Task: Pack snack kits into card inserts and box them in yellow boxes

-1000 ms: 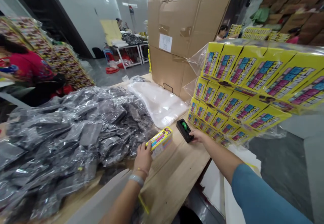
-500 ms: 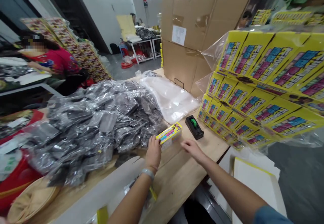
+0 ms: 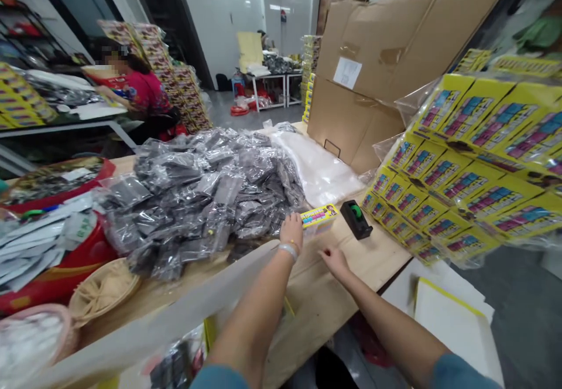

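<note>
A small yellow printed box [image 3: 318, 218] lies on the wooden table, with colourful lettering along its top. My left hand [image 3: 292, 231] grips its left end, fingers curled over the edge. In front of the box, apart from it, my right hand [image 3: 334, 262] is held low over the table with its fingertips pinched together. Whatever the pinch holds is too small to make out. Just right of the box stands a black tape dispenser [image 3: 356, 220] with a green roll core. Behind my left hand spreads a large heap of grey items in clear plastic bags [image 3: 211, 195].
Stacked yellow boxes in clear wrap [image 3: 456, 172] rise at the right. A big cardboard carton [image 3: 355, 84] stands behind a white plastic sheet [image 3: 325, 169]. Baskets [image 3: 105, 289] and a red container [image 3: 57, 283] line the left. A person in pink [image 3: 147, 90] sits at another table.
The view has turned left, shifting things rightward in the picture. My right hand has come nearer me relative to the box, staying pinched. My left hand stays on the box's left end.
</note>
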Available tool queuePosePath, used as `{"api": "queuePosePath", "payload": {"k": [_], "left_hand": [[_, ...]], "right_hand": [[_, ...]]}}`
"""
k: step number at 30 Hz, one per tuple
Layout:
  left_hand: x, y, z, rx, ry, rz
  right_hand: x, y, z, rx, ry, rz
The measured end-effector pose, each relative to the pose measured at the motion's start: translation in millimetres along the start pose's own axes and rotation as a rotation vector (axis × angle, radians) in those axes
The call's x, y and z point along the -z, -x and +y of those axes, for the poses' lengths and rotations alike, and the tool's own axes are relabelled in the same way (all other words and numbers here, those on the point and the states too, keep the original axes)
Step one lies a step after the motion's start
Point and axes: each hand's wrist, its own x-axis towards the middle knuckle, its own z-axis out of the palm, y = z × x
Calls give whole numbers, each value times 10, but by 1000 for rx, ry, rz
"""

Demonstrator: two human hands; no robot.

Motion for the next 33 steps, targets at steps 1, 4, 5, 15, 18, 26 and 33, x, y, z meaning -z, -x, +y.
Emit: {"api": "queuePosePath", "payload": {"k": [1,4,5,15,18,26,33], "left_hand": [[52,-47,19,7,10,-4],[225,-3,144,53,31,-16],[297,108,196,53,57,-23],[486,2649,-277,325,971,-290],[329,2752,-731,470,1075,-332],[340,1165,-779,340,753,-45],[30,1140,-320,237,702,-21]], "right_hand": [[89,5,-48,45,32,7],[321,-47,-212,180,107,-93],[360,-70,-253,202,120,-154],[-583,354,-500,51,-421,-594],[-177,349,-306,3,-424,-502],[1148,403,-14,112,171,-153],[559,893,173,-22,141,-116]]}}
